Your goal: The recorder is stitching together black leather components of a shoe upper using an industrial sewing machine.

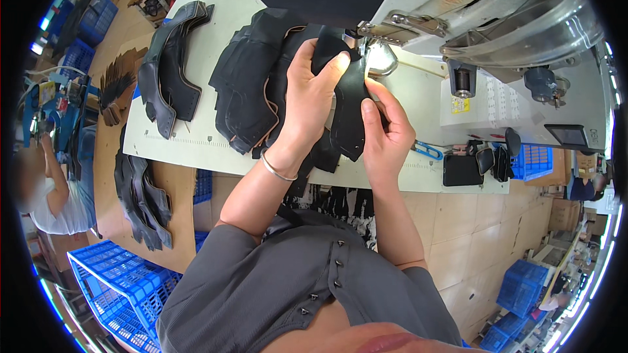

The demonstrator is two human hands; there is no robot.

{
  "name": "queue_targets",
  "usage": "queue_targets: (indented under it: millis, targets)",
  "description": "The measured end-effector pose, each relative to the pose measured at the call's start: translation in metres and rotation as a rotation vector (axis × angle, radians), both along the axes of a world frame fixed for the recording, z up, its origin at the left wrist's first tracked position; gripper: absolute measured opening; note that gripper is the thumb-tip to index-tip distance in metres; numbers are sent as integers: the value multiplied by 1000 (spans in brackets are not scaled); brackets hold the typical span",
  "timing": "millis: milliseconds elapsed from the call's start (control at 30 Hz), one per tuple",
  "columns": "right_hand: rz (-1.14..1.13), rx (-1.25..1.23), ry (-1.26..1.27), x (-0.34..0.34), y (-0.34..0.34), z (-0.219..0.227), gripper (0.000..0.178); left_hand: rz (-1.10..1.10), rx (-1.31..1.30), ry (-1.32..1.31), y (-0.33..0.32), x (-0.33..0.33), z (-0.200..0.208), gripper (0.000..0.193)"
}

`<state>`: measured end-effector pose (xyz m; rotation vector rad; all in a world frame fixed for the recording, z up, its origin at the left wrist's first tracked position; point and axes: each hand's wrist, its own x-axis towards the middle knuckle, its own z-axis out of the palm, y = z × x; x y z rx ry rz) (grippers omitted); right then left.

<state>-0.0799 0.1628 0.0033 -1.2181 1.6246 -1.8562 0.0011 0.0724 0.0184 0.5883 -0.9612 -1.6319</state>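
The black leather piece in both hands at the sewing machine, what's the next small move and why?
Probably slide the leather piece a little further under the needle. Both the left hand and the right hand pinch it, with its upper edge right at the needle.

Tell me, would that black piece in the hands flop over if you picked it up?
Probably a bit: the black leather piece curves between the left hand and right hand. It looks thin, so likely light. It seems unlikely to roll or break.

A curved black leather piece (pixel 350 108) hangs upright at the sewing machine's needle, pinched along both edges.
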Motion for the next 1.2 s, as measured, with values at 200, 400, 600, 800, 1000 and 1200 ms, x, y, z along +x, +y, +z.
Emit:
queue_targets:
  millis: [200,400,600,800,1000,1200]
  targets:
    - [-5,9,12,0,-1,0,26,-4,-6,0,-1,0,0,21]
    - [-14,12,-3,1,-2,-1,26,-17,5,14,-3,0,1,20]
    - [-15,9,-11,3,-4,-3,26,-21,-1,28,-4,0,0,21]
    - [-35,-34,32,5,-6,-2,26,-30,9,69,-6,-1,1,21]
    - [-41,-50,53,4,-10,-4,26,-18,-5,61,-7,-2,0,21]
    - [-40,-44,55,2,-9,-2,26,-16,-5,47,-8,-3,2,21]
